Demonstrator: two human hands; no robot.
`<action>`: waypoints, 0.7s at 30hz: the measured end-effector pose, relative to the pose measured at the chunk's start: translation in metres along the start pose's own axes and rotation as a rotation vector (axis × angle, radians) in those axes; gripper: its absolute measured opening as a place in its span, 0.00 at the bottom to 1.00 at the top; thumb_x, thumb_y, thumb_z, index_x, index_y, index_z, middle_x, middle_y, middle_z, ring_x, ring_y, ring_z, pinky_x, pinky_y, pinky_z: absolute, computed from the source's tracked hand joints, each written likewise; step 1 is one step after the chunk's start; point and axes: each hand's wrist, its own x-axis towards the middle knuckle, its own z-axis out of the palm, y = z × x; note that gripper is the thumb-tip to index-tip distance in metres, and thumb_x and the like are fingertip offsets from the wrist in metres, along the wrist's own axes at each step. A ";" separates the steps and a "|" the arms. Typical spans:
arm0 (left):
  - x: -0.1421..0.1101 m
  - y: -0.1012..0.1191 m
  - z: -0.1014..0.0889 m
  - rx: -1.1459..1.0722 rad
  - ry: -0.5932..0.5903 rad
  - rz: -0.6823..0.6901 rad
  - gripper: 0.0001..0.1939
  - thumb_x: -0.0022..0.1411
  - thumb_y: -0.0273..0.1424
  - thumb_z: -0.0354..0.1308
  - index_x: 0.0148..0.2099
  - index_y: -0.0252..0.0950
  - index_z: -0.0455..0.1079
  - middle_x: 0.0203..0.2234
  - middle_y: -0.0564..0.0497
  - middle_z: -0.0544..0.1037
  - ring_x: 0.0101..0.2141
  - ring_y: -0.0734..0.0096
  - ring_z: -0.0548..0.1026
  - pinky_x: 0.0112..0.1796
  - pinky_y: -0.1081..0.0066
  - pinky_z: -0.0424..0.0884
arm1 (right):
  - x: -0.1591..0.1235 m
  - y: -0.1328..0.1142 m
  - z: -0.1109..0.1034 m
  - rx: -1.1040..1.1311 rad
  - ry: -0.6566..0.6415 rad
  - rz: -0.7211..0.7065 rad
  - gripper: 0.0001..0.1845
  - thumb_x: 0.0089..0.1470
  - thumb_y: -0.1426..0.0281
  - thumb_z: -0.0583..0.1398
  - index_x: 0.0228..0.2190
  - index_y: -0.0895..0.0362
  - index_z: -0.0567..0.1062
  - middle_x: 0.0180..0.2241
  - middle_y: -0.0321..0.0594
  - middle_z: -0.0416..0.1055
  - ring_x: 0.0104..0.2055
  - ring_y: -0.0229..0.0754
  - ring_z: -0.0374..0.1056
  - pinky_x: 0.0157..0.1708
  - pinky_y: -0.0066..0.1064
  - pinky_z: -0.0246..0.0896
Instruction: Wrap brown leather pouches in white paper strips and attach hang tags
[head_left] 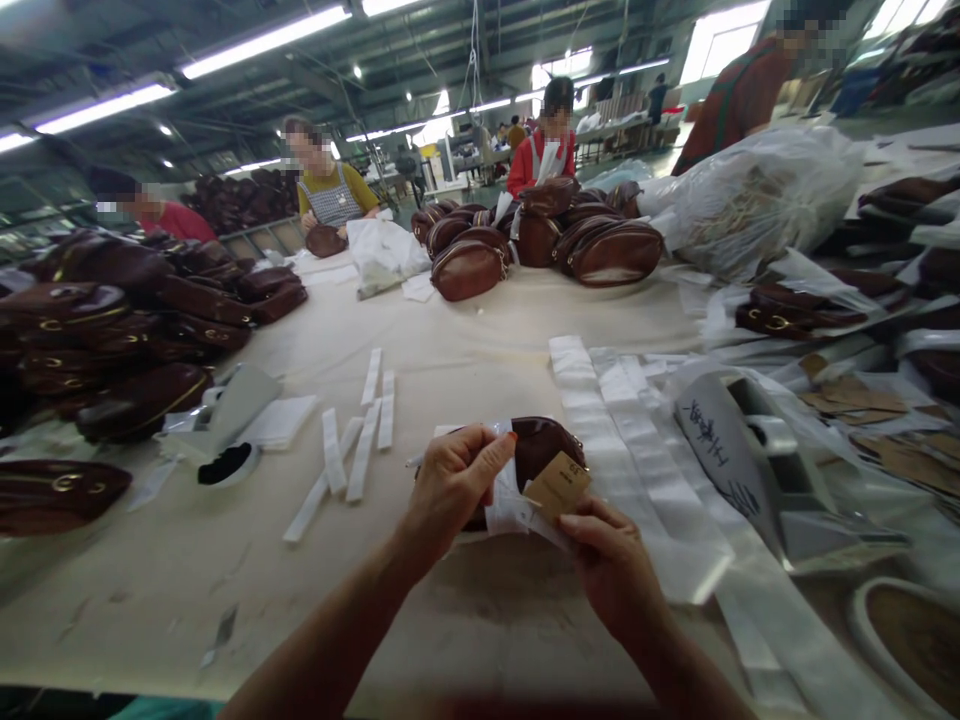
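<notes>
A dark brown leather bag [541, 440] lies on the table just in front of me, with a white paper band [508, 510] wrapped around its middle. My left hand [461, 470] is closed over the bag's left part, thumb and finger pinching the band's upper edge. A tan cardboard tag [559, 484] with small print rests against the bag's right front. My right hand [609, 550] is closed just below the tag, its fingertips gripping the end of a white strip beside it. Whether those fingertips also pinch the tag is unclear.
Loose white strips [363, 455] lie to the left, and overlapping plastic sleeves [637, 450] to the right. A tape dispenser [757, 450] stands beyond them. Brown bags [97, 320] are heaped at left; more bags [470, 265] sit at the back, where people work.
</notes>
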 end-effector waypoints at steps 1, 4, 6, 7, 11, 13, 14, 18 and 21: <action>-0.001 -0.003 -0.001 0.078 -0.006 0.013 0.19 0.60 0.45 0.52 0.26 0.36 0.66 0.12 0.57 0.61 0.15 0.78 0.57 0.19 0.76 0.50 | -0.001 0.000 -0.001 -0.055 0.017 -0.020 0.06 0.30 0.70 0.67 0.17 0.57 0.76 0.22 0.36 0.73 0.29 0.39 0.65 0.32 0.28 0.60; -0.005 -0.010 -0.001 0.399 0.039 0.142 0.18 0.60 0.44 0.52 0.26 0.36 0.66 0.15 0.54 0.64 0.20 0.74 0.61 0.24 0.73 0.51 | -0.002 0.004 -0.005 -0.187 0.059 -0.086 0.08 0.31 0.68 0.66 0.14 0.57 0.73 0.20 0.35 0.69 0.28 0.39 0.62 0.30 0.29 0.58; -0.007 -0.015 0.000 0.566 0.096 0.235 0.17 0.59 0.42 0.54 0.25 0.36 0.65 0.17 0.53 0.64 0.22 0.72 0.62 0.26 0.71 0.51 | -0.003 0.008 -0.007 -0.252 0.096 -0.101 0.10 0.31 0.68 0.66 0.12 0.57 0.70 0.19 0.35 0.66 0.27 0.39 0.60 0.29 0.29 0.56; -0.007 -0.017 -0.001 0.593 0.103 0.252 0.16 0.60 0.41 0.53 0.25 0.36 0.64 0.18 0.53 0.64 0.23 0.71 0.61 0.27 0.71 0.51 | -0.003 0.010 -0.008 -0.281 0.112 -0.097 0.11 0.31 0.67 0.66 0.12 0.57 0.70 0.18 0.35 0.65 0.27 0.38 0.60 0.28 0.28 0.55; -0.005 -0.024 -0.007 0.293 0.040 0.126 0.17 0.63 0.42 0.46 0.29 0.36 0.63 0.21 0.53 0.67 0.24 0.72 0.63 0.28 0.72 0.56 | -0.007 0.018 -0.018 -0.417 0.143 -0.054 0.14 0.33 0.62 0.66 0.14 0.57 0.69 0.18 0.35 0.65 0.25 0.38 0.59 0.26 0.29 0.55; -0.004 -0.029 -0.012 0.033 0.059 0.056 0.17 0.63 0.43 0.47 0.33 0.36 0.65 0.23 0.53 0.70 0.25 0.74 0.64 0.29 0.72 0.58 | -0.012 0.019 -0.025 -0.589 0.137 -0.095 0.15 0.38 0.59 0.64 0.16 0.57 0.70 0.19 0.36 0.65 0.26 0.39 0.61 0.26 0.29 0.57; -0.003 -0.031 -0.013 -0.084 0.081 0.031 0.16 0.62 0.44 0.49 0.34 0.35 0.65 0.25 0.53 0.72 0.25 0.74 0.65 0.29 0.73 0.59 | -0.015 0.020 -0.028 -0.709 0.136 -0.169 0.15 0.42 0.59 0.63 0.17 0.57 0.71 0.21 0.37 0.66 0.27 0.41 0.62 0.28 0.30 0.58; -0.004 -0.039 -0.016 -0.471 0.123 -0.062 0.17 0.58 0.44 0.55 0.36 0.34 0.66 0.26 0.51 0.74 0.26 0.77 0.65 0.30 0.74 0.61 | -0.025 0.016 -0.026 -1.261 0.194 -0.806 0.09 0.49 0.63 0.61 0.29 0.55 0.76 0.45 0.46 0.68 0.45 0.51 0.65 0.43 0.40 0.61; -0.007 -0.041 -0.014 -0.644 0.133 -0.117 0.18 0.56 0.45 0.57 0.35 0.32 0.66 0.26 0.50 0.74 0.26 0.77 0.66 0.30 0.75 0.61 | -0.023 0.014 -0.005 -1.387 0.043 -1.025 0.14 0.52 0.69 0.59 0.43 0.54 0.72 0.50 0.48 0.66 0.50 0.50 0.64 0.48 0.43 0.61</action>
